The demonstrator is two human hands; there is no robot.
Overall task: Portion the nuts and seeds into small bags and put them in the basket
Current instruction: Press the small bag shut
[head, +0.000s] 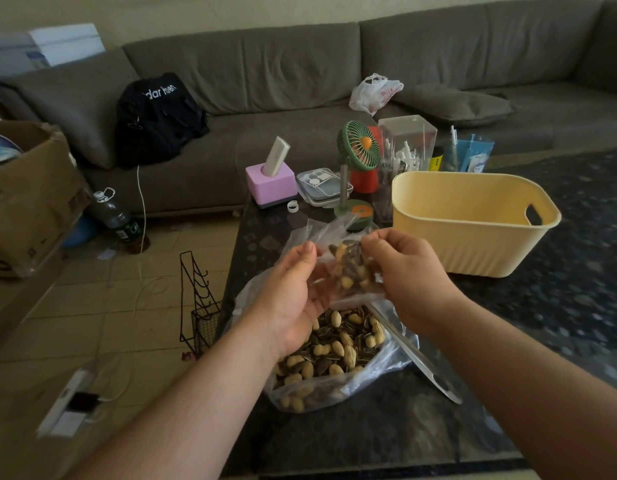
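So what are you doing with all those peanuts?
A person is packing snacks. Both hands, the left hand and the right hand, hold a small clear bag partly filled with peanuts and sunflower seeds, above the big open bag of the same mix on the dark table. A metal scoop leans in the big bag. The yellow basket waits beside it; no bags show inside it yet.

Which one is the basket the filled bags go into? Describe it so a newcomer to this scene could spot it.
Start at the dark speckled coffee table in front of the grey sofa. The yellow basket stands toward its far right side, just beyond the right hand. It is the only large pale-yellow plastic tub there, ribbed on the outside with a cut-out handle, unlike the clear containers behind it.
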